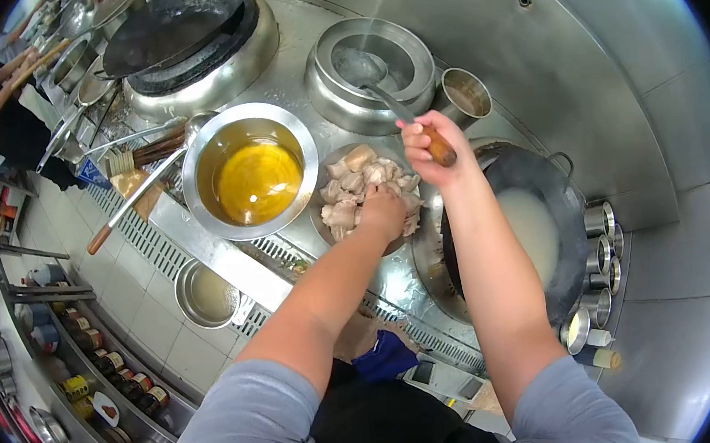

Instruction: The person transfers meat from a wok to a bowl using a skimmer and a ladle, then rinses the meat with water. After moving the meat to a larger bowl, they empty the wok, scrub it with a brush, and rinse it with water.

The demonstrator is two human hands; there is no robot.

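My left hand (382, 212) reaches into a metal bowl (317, 212) heaped with pale pieces of meat (356, 174). Its fingers are curled down onto the pieces, and the fingertips are partly hidden. In my right hand (438, 149) is a ladle (381, 95), gripped by its wooden handle. The ladle's head is over the round opening of a steel pot (331, 104), where water appears to run down. Just left of the meat bowl stands a wide steel basin (307, 153) of yellow oil. Beneath my right forearm, a dark wok (565, 227) holds cloudy whitish liquid (529, 226).
Another dark wok (175, 42) sits on a burner at the back left. Near the oil basin lies a wooden-handled strainer or ladle (143, 195). Steel cups (598, 219) line the right side. Bottles (117, 364) fill a lower-left shelf. A person (12, 126) stands at far left.
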